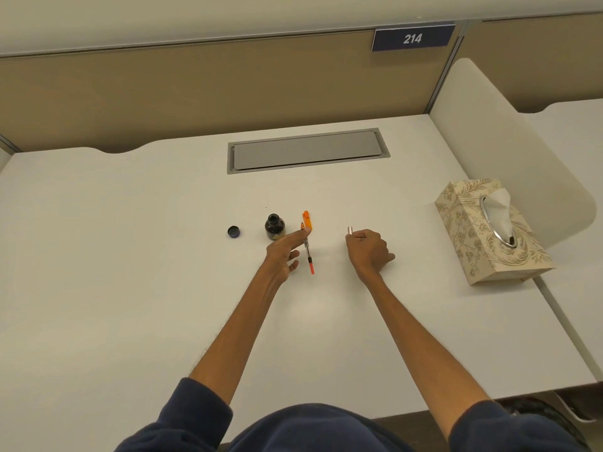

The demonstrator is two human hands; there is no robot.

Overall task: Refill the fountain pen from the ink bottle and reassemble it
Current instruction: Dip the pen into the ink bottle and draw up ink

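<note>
An open ink bottle stands mid-desk, with its dark cap lying to its left. Just right of the bottle lies an orange pen cap. My left hand pinches the pen's front section between thumb and forefinger; its nib points away from me beside the bottle, and the clear converter with a red end trails toward me. My right hand is curled on the desk farther right, around a silver pen barrel. Only the barrel's tip shows past my fingers.
A patterned tissue box sits at the right, near the desk's edge and a white curved divider. A grey cable hatch is set into the desk behind the bottle. A tan partition with the sign 214 closes the back.
</note>
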